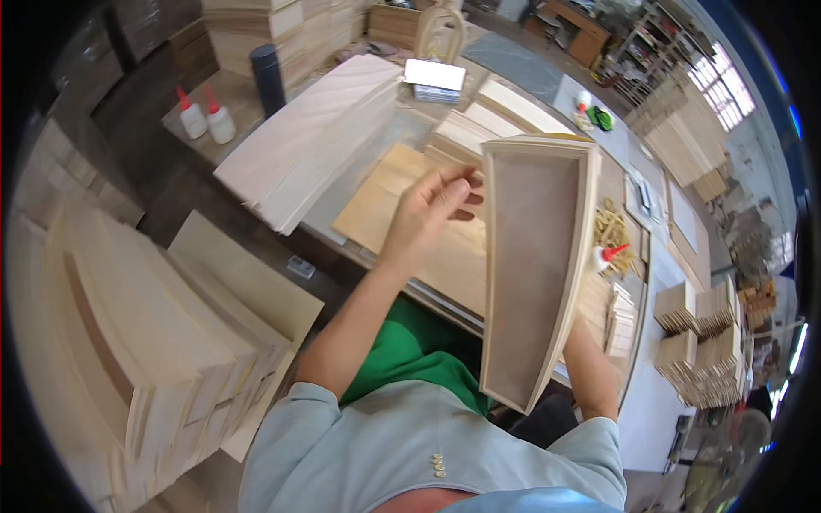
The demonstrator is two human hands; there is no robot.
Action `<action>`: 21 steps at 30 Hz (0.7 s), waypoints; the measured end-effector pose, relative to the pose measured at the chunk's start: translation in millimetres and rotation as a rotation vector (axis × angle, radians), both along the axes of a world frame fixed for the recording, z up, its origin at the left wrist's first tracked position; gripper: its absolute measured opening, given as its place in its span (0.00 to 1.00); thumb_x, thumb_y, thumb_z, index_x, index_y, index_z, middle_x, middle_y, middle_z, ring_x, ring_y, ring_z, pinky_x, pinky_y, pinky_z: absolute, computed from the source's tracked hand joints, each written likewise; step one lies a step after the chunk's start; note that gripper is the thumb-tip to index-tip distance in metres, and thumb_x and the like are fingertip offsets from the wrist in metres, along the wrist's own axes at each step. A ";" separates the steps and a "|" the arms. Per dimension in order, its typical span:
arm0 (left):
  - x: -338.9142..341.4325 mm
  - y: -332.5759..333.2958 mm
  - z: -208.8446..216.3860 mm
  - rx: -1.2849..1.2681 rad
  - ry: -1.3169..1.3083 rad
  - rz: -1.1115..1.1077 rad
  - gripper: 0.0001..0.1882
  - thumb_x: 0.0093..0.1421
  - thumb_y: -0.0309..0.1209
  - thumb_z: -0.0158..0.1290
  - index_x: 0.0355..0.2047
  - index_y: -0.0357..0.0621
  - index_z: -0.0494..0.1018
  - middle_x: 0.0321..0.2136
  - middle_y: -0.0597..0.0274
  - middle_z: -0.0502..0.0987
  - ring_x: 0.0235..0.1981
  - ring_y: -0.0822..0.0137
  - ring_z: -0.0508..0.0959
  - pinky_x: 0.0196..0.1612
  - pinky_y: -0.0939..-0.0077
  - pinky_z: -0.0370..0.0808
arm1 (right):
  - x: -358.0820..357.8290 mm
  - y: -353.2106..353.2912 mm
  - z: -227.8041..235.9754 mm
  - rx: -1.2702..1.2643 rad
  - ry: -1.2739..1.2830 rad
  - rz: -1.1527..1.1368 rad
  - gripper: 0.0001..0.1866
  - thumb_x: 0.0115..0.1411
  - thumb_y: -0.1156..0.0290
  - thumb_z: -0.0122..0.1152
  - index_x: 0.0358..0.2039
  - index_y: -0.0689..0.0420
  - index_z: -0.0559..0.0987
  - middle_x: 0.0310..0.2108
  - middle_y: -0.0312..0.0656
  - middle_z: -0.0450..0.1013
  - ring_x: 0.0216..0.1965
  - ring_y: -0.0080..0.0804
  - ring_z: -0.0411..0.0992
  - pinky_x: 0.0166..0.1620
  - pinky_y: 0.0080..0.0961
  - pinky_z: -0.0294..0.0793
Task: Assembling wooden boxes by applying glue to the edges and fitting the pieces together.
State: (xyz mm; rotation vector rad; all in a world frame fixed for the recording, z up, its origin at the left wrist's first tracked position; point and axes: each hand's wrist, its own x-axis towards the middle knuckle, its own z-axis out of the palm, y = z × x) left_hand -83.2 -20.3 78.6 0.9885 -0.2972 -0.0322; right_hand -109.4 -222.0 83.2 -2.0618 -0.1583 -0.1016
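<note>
A long, shallow wooden tray (536,231), wider at its far end, with pale rims and a greyish bottom, is raised over the bench in front of me. My right forearm reaches behind it; the tray hides my right hand, which appears to hold it from there. A bit of yellow shows behind the tray's far rim. Just left of the tray, my left hand (440,198) is half curled with its fingers apart, and I see nothing in it. Below that hand lies a flat light wood board (376,205). A white glue bottle with a red tip (605,255) is right of the tray.
Tan rubber bands (611,227) lie beside the glue bottle. Long wooden panels (316,128) are stacked at the left of the bench, and wood strips (466,128) lie farther back. Two more glue bottles (205,120) stand far left. Tall panel stacks (171,342) are close at left.
</note>
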 end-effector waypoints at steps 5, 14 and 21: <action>-42.7 8.9 -24.8 0.120 0.042 0.020 0.20 0.66 0.36 0.45 0.54 0.38 0.65 0.45 0.60 0.73 0.44 0.69 0.74 0.45 0.73 0.73 | 3.5 18.8 5.9 0.041 0.014 0.079 0.13 0.63 0.67 0.51 0.39 0.63 0.78 0.26 0.30 0.73 0.28 0.17 0.67 0.33 0.20 0.69; -66.5 32.1 -34.9 0.146 0.035 0.019 0.18 0.65 0.34 0.46 0.52 0.37 0.67 0.44 0.63 0.74 0.43 0.73 0.74 0.44 0.74 0.72 | -3.7 49.5 1.6 0.070 0.018 0.143 0.13 0.63 0.67 0.51 0.39 0.63 0.78 0.26 0.30 0.72 0.28 0.16 0.67 0.33 0.19 0.68; -58.3 48.4 -15.4 0.098 0.007 0.267 0.18 0.65 0.33 0.47 0.53 0.37 0.67 0.42 0.64 0.74 0.40 0.75 0.74 0.43 0.75 0.72 | -5.1 52.1 -1.5 0.064 0.034 0.112 0.13 0.63 0.68 0.51 0.39 0.63 0.78 0.26 0.29 0.72 0.28 0.16 0.67 0.33 0.19 0.68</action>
